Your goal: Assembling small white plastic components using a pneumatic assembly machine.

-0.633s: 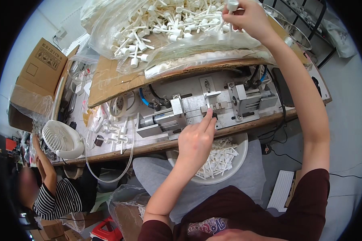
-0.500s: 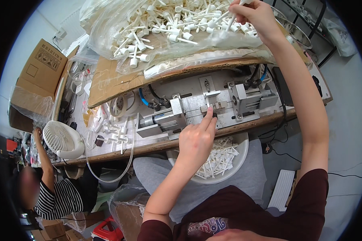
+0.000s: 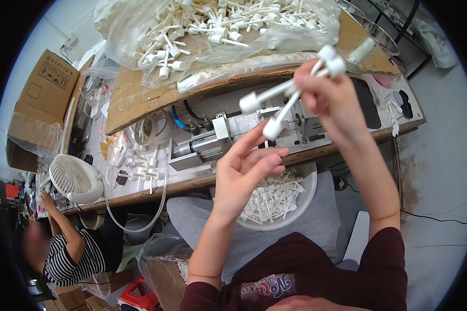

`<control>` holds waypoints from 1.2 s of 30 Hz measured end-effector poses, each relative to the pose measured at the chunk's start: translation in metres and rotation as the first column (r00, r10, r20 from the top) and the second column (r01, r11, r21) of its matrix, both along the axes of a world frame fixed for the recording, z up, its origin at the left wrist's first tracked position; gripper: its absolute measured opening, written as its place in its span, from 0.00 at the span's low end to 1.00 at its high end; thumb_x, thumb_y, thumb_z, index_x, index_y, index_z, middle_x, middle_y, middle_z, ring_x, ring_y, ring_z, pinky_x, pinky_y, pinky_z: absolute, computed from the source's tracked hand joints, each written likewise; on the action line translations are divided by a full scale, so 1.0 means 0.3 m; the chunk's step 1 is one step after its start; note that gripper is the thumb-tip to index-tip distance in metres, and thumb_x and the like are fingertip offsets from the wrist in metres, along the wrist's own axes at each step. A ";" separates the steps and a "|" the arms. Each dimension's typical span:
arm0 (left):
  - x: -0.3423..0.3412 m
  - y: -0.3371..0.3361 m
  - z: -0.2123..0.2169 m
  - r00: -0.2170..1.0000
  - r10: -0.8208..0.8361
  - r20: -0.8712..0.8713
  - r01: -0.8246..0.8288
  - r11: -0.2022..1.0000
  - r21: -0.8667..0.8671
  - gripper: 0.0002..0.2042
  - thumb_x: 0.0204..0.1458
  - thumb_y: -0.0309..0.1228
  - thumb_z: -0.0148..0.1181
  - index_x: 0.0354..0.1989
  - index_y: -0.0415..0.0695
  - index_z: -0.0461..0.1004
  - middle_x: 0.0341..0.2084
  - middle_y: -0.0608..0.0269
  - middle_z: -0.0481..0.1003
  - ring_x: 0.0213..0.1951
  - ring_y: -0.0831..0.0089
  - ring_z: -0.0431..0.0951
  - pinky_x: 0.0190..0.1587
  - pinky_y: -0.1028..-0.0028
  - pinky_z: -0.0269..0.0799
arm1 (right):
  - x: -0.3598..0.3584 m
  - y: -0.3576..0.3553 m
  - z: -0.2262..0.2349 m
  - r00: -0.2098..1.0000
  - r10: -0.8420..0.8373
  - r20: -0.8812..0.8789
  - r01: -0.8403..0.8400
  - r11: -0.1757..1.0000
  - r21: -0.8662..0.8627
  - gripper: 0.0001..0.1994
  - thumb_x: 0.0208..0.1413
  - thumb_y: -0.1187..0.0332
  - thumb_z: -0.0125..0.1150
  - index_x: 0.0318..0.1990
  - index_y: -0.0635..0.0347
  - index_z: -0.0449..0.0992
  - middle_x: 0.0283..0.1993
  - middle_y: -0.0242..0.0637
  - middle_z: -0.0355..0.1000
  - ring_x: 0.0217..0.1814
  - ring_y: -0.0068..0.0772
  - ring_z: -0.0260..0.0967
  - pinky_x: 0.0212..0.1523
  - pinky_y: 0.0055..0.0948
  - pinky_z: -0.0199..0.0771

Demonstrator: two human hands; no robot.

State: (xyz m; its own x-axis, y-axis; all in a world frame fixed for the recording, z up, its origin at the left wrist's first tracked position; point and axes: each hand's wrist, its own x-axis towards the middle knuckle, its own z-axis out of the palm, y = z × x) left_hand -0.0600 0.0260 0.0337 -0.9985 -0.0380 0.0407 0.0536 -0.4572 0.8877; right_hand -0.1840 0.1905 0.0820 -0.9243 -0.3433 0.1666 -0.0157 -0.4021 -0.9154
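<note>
My right hand [image 3: 329, 96] pinches two crossed white plastic stems with cup-shaped ends [image 3: 291, 98] above the metal fixture. Close to the lower cup end is my left hand [image 3: 246, 168], its fingers apart and nothing held; whether a fingertip touches the cup cannot be made out. Beneath the hands sits the metal fixture [image 3: 205, 147], with a cylinder block on each side; the held pieces and hands partly hide its middle. A heap of similar white pieces [image 3: 220, 31] lies on clear plastic over cardboard at the back. Below the bench edge, a white basin [image 3: 312, 194] holds many small white parts.
A cardboard sheet [image 3: 124, 106] overhangs the fixture's back. Left on the bench are a white fan [image 3: 75, 179], a clear tube loop and loose white fittings [image 3: 145, 171]. A dark flat object [image 3: 366, 103] lies at right. Another person [image 3: 78, 254] sits far left.
My right hand has come down from the heap toward the fixture, bringing the white stems. My left hand has lifted off the fixture and spread its fingers.
</note>
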 end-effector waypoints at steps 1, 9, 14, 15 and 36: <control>0.001 0.001 0.010 0.998 -0.026 0.056 0.021 0.996 0.090 0.25 0.58 0.19 0.59 0.65 0.32 0.64 0.55 0.44 0.74 0.48 0.63 0.81 0.46 0.69 0.83 | 0.037 0.000 -0.030 0.998 0.015 0.060 -0.015 1.000 -0.008 0.07 0.54 0.75 0.69 0.39 0.63 0.79 0.28 0.28 0.74 0.23 0.16 0.68 0.24 0.18 0.67; 0.054 -0.004 -0.037 0.973 0.054 -0.224 -0.128 0.935 -0.329 0.20 0.46 0.13 0.70 0.50 0.33 0.78 0.47 0.52 0.76 0.43 0.67 0.82 0.45 0.72 0.85 | 0.068 0.037 -0.109 0.979 0.007 0.202 0.012 0.996 -0.091 0.06 0.55 0.74 0.67 0.39 0.62 0.78 0.24 0.27 0.72 0.24 0.15 0.68 0.26 0.17 0.66; 0.040 0.005 -0.081 0.930 0.058 -0.362 -0.316 0.627 -0.712 0.19 0.44 0.16 0.72 0.48 0.33 0.79 0.54 0.53 0.72 0.40 0.71 0.82 0.41 0.71 0.84 | 0.046 0.071 -0.124 0.981 -0.043 0.191 0.065 0.992 -0.113 0.06 0.56 0.74 0.66 0.40 0.63 0.79 0.25 0.29 0.73 0.25 0.16 0.68 0.28 0.18 0.68; 0.037 0.010 -0.095 0.929 0.046 -0.368 -0.329 0.557 -0.762 0.19 0.44 0.16 0.72 0.47 0.33 0.79 0.54 0.54 0.72 0.39 0.71 0.82 0.41 0.72 0.84 | 0.045 0.077 -0.128 0.982 -0.050 0.185 0.072 0.991 -0.113 0.06 0.56 0.74 0.66 0.41 0.63 0.79 0.26 0.29 0.73 0.25 0.16 0.69 0.28 0.18 0.69; -0.039 0.036 -0.181 0.835 -0.026 -0.550 -0.541 0.148 -0.828 0.13 0.48 0.23 0.69 0.44 0.41 0.82 0.45 0.59 0.81 0.33 0.65 0.83 0.34 0.69 0.78 | 0.113 0.161 -0.163 0.974 -0.083 0.211 0.092 0.995 -0.030 0.06 0.58 0.73 0.66 0.40 0.62 0.78 0.27 0.28 0.73 0.25 0.15 0.68 0.27 0.15 0.69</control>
